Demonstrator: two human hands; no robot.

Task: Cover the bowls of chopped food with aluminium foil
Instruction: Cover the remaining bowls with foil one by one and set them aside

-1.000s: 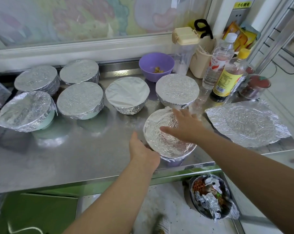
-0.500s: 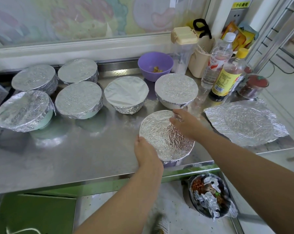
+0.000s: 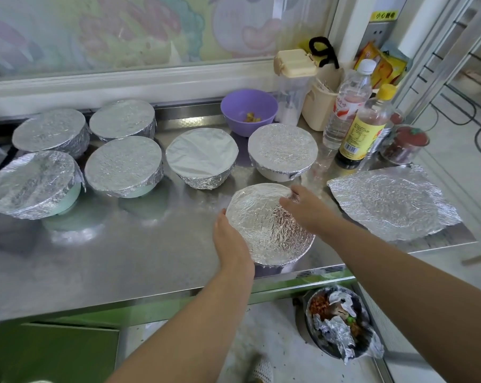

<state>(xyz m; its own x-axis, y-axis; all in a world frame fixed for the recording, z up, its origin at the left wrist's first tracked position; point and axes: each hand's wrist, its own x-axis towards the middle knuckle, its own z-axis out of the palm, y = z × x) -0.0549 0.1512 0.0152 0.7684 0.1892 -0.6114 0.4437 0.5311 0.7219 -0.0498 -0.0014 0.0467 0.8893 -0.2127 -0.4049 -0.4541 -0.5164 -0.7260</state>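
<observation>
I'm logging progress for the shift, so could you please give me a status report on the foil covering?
Left hand cups front bowl at left rim; right hand presses foil on far rim. Purple bowl uncovered behind. Nothing in the way.

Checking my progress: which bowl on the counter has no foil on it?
The purple bowl at the back, open with food bits inside; all the others are foil-covered.
</observation>
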